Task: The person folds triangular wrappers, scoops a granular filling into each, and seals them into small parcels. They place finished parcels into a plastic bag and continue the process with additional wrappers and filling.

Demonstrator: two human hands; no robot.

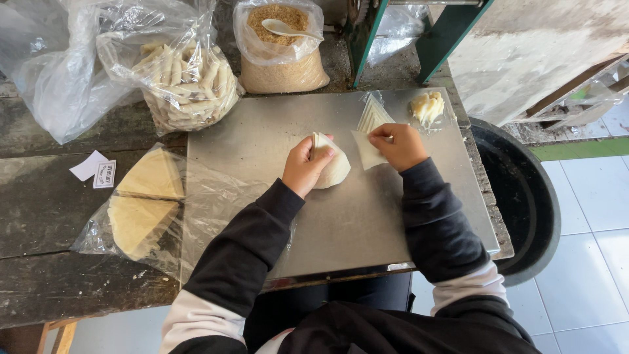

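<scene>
On metal sheet [341, 223], left hand [305, 165] grips wrapper [333, 169].

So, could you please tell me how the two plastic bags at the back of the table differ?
The bag of rolls holds pale, finger-shaped rolled pieces piled loosely, and its clear plastic is bunched around them. The bag of crumbs holds fine brownish crumbs, stands upright with its top rolled open, and has a white spoon resting inside. The bag of rolls also looks wider. Both are clear plastic and stand on the dark table behind the metal sheet.
</scene>
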